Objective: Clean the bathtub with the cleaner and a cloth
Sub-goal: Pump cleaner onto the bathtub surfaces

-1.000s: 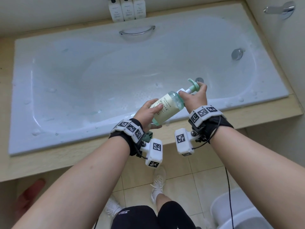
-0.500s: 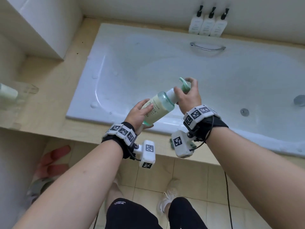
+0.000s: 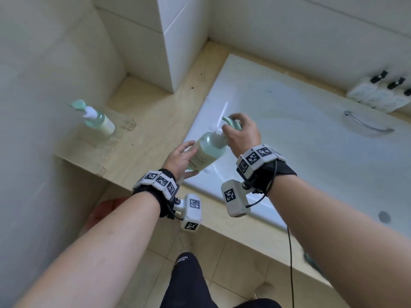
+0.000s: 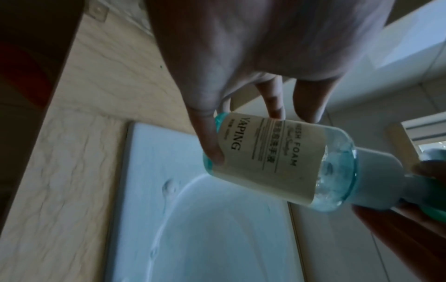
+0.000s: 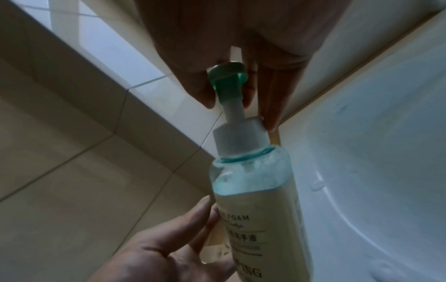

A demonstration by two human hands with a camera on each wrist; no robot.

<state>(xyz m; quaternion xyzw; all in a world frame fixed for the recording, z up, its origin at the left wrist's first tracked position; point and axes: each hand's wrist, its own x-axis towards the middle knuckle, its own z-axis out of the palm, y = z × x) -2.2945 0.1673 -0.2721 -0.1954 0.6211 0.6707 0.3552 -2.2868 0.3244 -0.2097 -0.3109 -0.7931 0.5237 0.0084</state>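
Head view shows the cleaner bottle [image 3: 208, 152] tilted above the bathtub [image 3: 311, 152] corner, its base gripped by the left hand [image 3: 181, 160]. Right hand [image 3: 241, 133] fingers curl round its green pump head [image 5: 226, 76]. On the beige ledge [image 3: 155, 121] stands another pump bottle [image 3: 97, 121].

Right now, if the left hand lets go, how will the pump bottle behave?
The pump bottle looks mostly full, so probably heavy for its size. Held tilted, it would likely swing down from the right hand at the pump. Its round, smooth body may roll.
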